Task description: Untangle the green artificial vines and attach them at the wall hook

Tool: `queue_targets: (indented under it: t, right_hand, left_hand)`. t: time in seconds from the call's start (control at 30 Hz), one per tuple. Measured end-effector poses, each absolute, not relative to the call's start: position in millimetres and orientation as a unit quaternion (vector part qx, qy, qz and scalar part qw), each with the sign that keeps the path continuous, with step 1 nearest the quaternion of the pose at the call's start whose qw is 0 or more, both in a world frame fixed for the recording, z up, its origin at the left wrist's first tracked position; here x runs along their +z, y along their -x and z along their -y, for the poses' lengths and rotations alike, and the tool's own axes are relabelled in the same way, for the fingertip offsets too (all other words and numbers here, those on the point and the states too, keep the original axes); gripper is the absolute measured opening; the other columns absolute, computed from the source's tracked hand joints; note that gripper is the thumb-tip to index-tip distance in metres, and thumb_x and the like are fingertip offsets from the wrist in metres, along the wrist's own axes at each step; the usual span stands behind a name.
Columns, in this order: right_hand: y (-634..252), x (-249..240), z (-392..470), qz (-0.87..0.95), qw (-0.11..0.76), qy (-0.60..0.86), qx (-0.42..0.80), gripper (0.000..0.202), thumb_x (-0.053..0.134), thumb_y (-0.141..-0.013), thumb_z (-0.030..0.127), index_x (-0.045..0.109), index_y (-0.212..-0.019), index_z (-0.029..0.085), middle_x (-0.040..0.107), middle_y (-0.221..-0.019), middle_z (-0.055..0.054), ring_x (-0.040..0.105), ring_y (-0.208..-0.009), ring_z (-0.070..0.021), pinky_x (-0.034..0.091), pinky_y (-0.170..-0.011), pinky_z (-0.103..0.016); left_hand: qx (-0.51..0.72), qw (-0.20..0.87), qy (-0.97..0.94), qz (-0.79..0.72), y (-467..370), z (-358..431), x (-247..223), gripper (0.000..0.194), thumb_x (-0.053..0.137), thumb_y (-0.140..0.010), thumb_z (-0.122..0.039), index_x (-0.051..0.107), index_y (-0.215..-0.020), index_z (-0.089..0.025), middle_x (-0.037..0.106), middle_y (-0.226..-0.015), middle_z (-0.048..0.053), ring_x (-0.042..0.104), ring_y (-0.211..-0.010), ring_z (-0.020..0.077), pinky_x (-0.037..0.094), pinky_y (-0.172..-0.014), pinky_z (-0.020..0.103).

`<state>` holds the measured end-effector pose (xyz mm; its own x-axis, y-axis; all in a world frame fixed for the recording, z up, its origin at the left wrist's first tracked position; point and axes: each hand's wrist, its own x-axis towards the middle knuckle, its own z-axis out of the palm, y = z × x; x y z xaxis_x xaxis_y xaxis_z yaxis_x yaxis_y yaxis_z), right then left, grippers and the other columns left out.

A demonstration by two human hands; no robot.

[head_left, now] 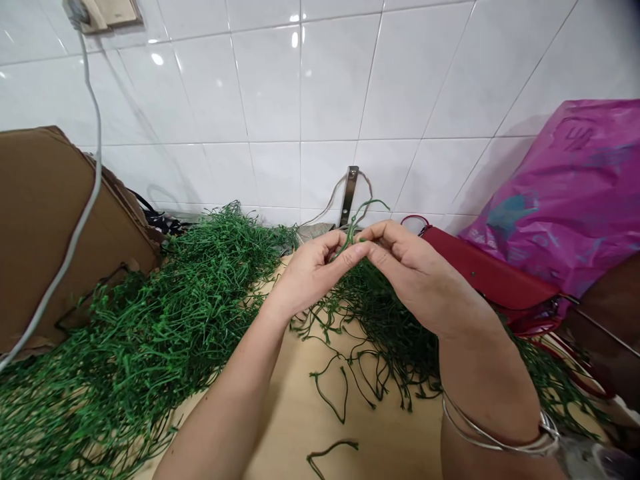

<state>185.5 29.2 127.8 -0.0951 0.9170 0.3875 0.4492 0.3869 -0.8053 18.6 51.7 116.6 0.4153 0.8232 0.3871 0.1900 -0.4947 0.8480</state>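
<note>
A thin green cord (352,225) is pinched between the fingertips of both hands, its free end curling up and to the right. My left hand (320,267) is closed on it, thumb against the fingers. Close beside it, thumb tips nearly touching, my right hand (407,263) also grips the cord. Below the hands, a dark heap of knotted green cords (395,327) lies on the light wooden table (295,407). A larger, brighter green pile (185,320) spreads to the left. One short loose cord (333,450) rests near the front. The fingers partly hide the held section.
A cardboard box (55,233) stands at the left, with a white cable (75,233) hanging before it. At the right are a red bag (490,270) and a pink plastic bag (575,193). A metal bracket (349,197) stands against the white tiled wall (270,87).
</note>
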Motion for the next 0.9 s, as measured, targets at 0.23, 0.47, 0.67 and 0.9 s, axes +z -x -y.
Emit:
queue_targets:
  t: [0.23, 0.47, 0.67, 0.9]
  right_hand:
    - [-187.3, 122.8, -35.3, 0.721, 0.458, 0.504, 0.129, 0.012, 0.052, -0.093, 0.025, 0.063, -0.094, 0.021, 0.069, -0.091, -0.003, 0.061, -0.083, -0.0177, 0.044, -0.077, -0.031]
    - [-183.4, 119.2, -40.3, 0.74, 0.416, 0.524, -0.067, 0.015, 0.051, -0.094, 0.019, 0.062, -0.085, 0.021, 0.071, -0.082, -0.004, 0.062, -0.076, -0.0198, 0.041, -0.081, -0.035]
    - [-169.2, 107.2, -51.3, 0.7, 0.403, 0.589, -0.028, 0.018, 0.047, -0.094, 0.02, 0.064, -0.09, 0.021, 0.069, -0.076, -0.005, 0.06, -0.07, -0.0206, 0.038, -0.068, -0.031]
    - [-225.3, 92.3, -76.0, 0.559, 0.318, 0.763, -0.059, 0.023, 0.049, -0.089, 0.018, 0.071, -0.086, 0.016, 0.067, -0.072, -0.009, 0.054, -0.064, -0.0197, 0.035, -0.062, -0.032]
  left_hand:
    - [0.414, 0.446, -0.73, -0.311, -20.8, -59.1, 109.8, 0.029, 0.058, -0.093, -0.041, 0.049, -0.079, -0.019, 0.035, -0.075, -0.003, 0.033, -0.071, 0.0117, 0.028, -0.065, 0.029]
    - [0.427, 0.459, -0.712, -0.316, -26.3, -60.3, 106.0, 0.03, 0.053, -0.095, -0.034, 0.038, -0.074, -0.021, 0.03, -0.073, -0.004, 0.029, -0.067, 0.012, 0.026, -0.063, 0.029]
    - [0.445, 0.362, -0.724, -0.382, -35.3, -69.2, 95.1, 0.035, 0.053, -0.095, -0.029, 0.032, -0.068, -0.021, 0.031, -0.068, -0.004, 0.029, -0.067, 0.0129, 0.024, -0.063, 0.03]
    - [0.369, 0.477, -0.764, -0.228, -48.5, -26.2, 114.9, 0.031, 0.051, -0.097, -0.031, 0.041, -0.07, -0.02, 0.039, -0.072, -0.003, 0.039, -0.069, 0.0114, 0.031, -0.065, 0.027]
